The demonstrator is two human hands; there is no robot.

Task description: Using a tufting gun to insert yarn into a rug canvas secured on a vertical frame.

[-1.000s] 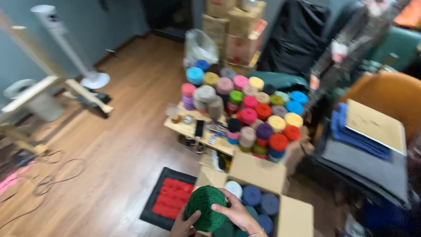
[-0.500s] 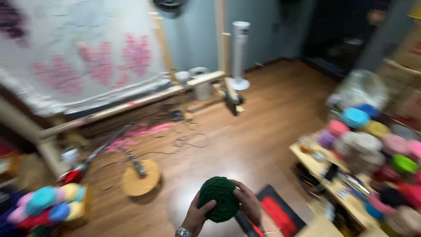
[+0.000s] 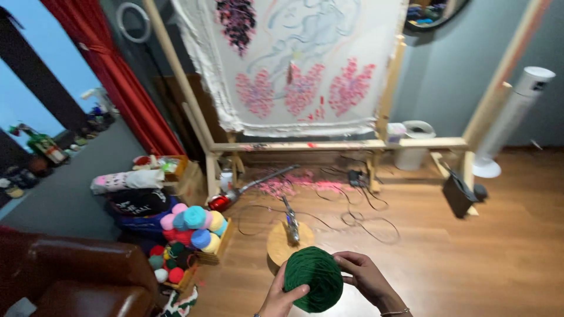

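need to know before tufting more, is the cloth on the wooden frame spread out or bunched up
Spread. The cloth hangs flat across the wooden frame, its pink patches showing whole; only the edges look frayed.

Both hands are rising from the lower edge of the view, held close together. The left hand is cupping upward with its thumb pressing forward. The right hand is curling its fingers inward; the right wrist is wearing a thin bracelet
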